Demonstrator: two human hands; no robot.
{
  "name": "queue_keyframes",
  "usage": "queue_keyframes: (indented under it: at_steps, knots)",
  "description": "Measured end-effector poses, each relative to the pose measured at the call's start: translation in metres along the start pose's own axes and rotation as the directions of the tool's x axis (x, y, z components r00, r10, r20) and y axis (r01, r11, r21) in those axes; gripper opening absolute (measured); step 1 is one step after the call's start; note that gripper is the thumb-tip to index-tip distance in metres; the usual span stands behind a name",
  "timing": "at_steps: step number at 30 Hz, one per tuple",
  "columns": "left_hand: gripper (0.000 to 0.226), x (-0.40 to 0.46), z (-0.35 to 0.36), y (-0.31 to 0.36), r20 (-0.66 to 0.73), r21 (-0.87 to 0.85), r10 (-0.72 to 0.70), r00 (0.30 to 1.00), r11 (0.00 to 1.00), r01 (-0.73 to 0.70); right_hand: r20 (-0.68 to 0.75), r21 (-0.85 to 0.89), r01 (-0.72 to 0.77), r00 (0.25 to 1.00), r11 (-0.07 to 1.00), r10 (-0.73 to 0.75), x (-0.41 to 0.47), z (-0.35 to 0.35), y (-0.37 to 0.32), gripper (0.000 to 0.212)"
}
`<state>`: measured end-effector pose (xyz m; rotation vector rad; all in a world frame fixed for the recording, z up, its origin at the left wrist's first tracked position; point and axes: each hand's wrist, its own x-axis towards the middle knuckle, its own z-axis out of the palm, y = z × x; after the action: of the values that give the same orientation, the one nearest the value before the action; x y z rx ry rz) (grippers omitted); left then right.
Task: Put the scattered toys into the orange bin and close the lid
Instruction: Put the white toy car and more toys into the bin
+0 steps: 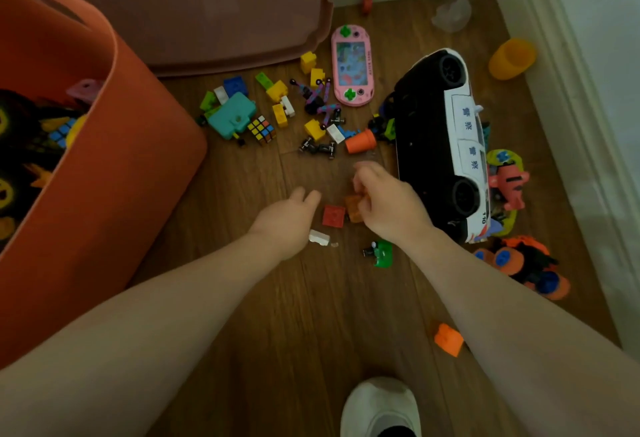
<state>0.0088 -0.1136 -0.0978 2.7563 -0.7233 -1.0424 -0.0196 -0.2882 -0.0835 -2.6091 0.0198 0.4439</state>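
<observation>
Right hand point(384, 201) pinches an orange block point(353, 208) beside the red brick point(334, 215); left hand point(289, 220), fingers loose and holding nothing, reaches toward it for gathering.

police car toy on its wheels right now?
No. The police car lies tipped on its side on the floor, its black underside and both wheels facing the hands.

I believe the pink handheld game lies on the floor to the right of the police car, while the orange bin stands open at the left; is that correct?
Not quite: the head view shows the pink handheld game on the floor to the left of the police car, not its right. The orange bin does stand open at the left.
</observation>
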Motion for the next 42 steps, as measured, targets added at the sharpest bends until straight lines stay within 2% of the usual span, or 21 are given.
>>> queue_keyframes:
  at_steps: [3,4,6,10,13,17,19,21,25,28,29,33,36,39,42]
  knots:
    - [0.059,-0.007,0.003,0.0,-0.074,0.015,0.162,0.984,0.987,-0.161,0.082,-0.142,0.093,0.993,0.986,-0.082,-0.004,0.005,0.001,0.01]
    - [0.064,-0.009,0.005,0.0,-0.062,0.042,0.209,0.976,0.978,-0.207,0.092,-0.175,0.103,0.992,0.979,-0.088,-0.003,0.008,0.001,0.008]
    - [0.072,-0.009,0.009,0.004,0.012,0.113,0.247,0.969,0.962,-0.247,0.105,-0.203,0.1,0.991,0.974,-0.08,-0.002,0.013,0.001,0.018]
    - [0.065,-0.002,0.01,0.014,0.053,0.148,0.216,0.975,0.964,-0.221,0.22,-0.286,0.089,0.975,0.954,-0.025,0.0,0.019,0.004,0.05]
    - [0.052,0.002,0.009,0.017,0.037,0.161,0.187,0.982,0.968,-0.19,0.253,-0.368,0.067,0.967,0.927,0.03,0.0,0.023,0.004,0.05]
    - [0.043,0.007,0.005,0.016,0.025,0.258,0.147,0.989,0.955,-0.148,0.238,-0.318,0.017,0.969,0.948,0.062,0.004,0.022,-0.002,0.045]
    - [0.046,0.007,0.001,0.01,0.041,0.23,0.096,0.995,0.968,-0.103,0.219,-0.264,-0.027,0.972,0.964,0.087,0.006,0.019,-0.003,0.044]
    - [0.044,0.004,-0.003,0.001,0.059,0.13,0.05,0.997,0.99,-0.058,0.208,-0.216,-0.067,0.972,0.974,0.113,0.005,0.013,-0.002,0.044]
    - [0.027,-0.006,-0.008,-0.016,0.042,-0.173,-0.037,0.998,0.984,0.044,0.299,-0.283,0.026,0.952,0.959,0.062,-0.005,0.011,-0.003,0.044]
    - [0.04,-0.013,-0.013,-0.023,0.058,-0.291,-0.075,0.995,0.952,0.089,0.356,-0.283,0.066,0.934,0.957,0.04,-0.013,0.019,-0.008,0.042]
    - [0.042,-0.014,-0.014,-0.024,0.07,-0.29,-0.068,0.995,0.953,0.085,0.358,-0.28,0.064,0.933,0.958,0.043,-0.014,0.022,-0.009,0.039]
    - [0.006,-0.024,-0.017,-0.031,0.067,-0.214,-0.022,0.998,0.976,0.035,0.281,-0.36,0.071,0.959,0.93,0.035,-0.013,0.029,-0.012,0.026]
    - [0.006,-0.032,-0.017,-0.034,0.041,-0.206,-0.013,0.999,0.978,0.022,0.249,-0.368,0.045,0.967,0.929,0.052,-0.014,0.028,-0.014,0.033]
    - [0.017,-0.037,-0.01,-0.022,-0.034,-0.173,0.0,0.999,0.985,-0.006,0.251,-0.337,0.005,0.964,0.942,0.084,-0.011,0.023,-0.017,0.018]
    - [0.022,-0.035,0.003,0.001,-0.03,-0.122,0.047,0.998,0.991,-0.051,0.223,-0.223,-0.102,0.963,0.969,0.153,-0.008,0.015,-0.016,0.014]
